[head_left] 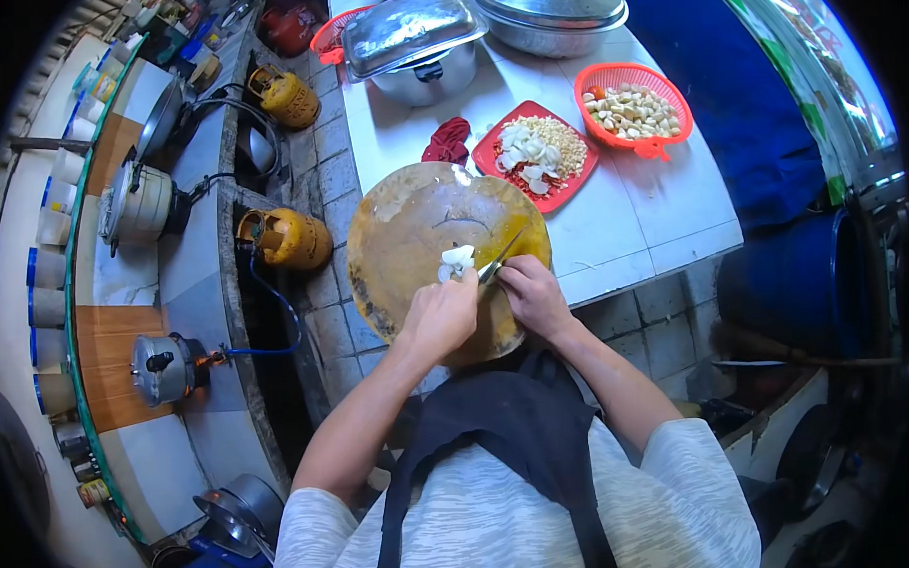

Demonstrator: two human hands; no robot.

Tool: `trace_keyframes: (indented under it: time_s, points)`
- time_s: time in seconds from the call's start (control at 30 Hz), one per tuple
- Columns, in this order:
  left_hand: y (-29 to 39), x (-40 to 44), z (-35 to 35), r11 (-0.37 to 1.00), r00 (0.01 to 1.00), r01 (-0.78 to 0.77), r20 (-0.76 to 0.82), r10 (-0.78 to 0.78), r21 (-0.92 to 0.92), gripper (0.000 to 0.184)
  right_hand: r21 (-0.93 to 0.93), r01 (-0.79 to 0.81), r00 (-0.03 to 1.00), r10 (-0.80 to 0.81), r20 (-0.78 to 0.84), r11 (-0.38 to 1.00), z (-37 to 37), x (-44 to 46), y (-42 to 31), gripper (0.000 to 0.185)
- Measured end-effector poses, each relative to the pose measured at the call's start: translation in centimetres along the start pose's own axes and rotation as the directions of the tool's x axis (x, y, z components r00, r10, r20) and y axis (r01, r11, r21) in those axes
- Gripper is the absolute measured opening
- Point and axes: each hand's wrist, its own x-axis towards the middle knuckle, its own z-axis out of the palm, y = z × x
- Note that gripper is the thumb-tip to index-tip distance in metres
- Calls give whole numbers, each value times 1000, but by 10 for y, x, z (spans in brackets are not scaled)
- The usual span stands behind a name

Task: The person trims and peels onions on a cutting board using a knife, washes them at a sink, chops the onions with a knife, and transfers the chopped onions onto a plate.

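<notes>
A thick round wooden chopping board (402, 211) lies before me, its surface stained yellow on the right. My left hand (447, 312) is closed over it around a knife (501, 259), whose blade points up and to the right. Close beside, the fingers of my right hand (535, 293) are pinched together near the blade; whatever they hold is hidden. A small heap of white sliced pieces (458, 261), like onion or garlic, rests on the board just past my left knuckles.
A red square plate (492, 162) holds chopped white and red ingredients. Beyond are an orange basket (662, 142) of peeled cloves, a dark red cloth (447, 140) and lidded metal pots (425, 77) on the white-tiled table (662, 217). Yellow gas cylinders (291, 240) and a stove counter stand left.
</notes>
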Motion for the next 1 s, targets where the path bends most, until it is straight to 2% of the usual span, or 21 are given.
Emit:
trace_keyframes:
  time_s: [0.3, 0.43, 0.63, 0.77, 0.83, 0.87, 0.93, 1.0]
  points:
    - [3, 1, -2, 999, 1000, -19, -24, 20, 27, 13, -13, 14, 1000, -14, -14, 1000, 2, -1, 4, 17]
    - [3, -3, 26, 998, 999, 26, -43, -28, -50, 12, -17, 21, 999, -22, -50, 1000, 5, -10, 4, 17]
    - [12, -9, -28, 999, 998, 19, -63, -16, 44, 15, 76, -47, 998, 44, 44, 996, -16, -4, -4, 21]
    - [-1, -46, -64, 995, 958, -70, -272, 85, 65, 19, -138, -90, 985, 67, -160, 986, -47, -4, -48, 30]
    - [-5, -50, -63, 994, 955, -71, -281, 92, 84, 20, -203, 52, 999, -52, 9, 978, -43, 11, -67, 46]
    - [-6, -49, -62, 991, 951, -85, -289, 111, 99, 21, -202, 59, 998, -59, 8, 978, -35, 15, -72, 46]
    - [-7, -44, -63, 983, 939, -126, -304, 161, 132, 23, -243, 134, 977, -87, 196, 961, -21, 21, -74, 58]
    - [-18, -53, -68, 977, 948, -114, -273, 161, 182, 26, -265, 97, 976, -40, 213, 959, -13, 20, -51, 61]
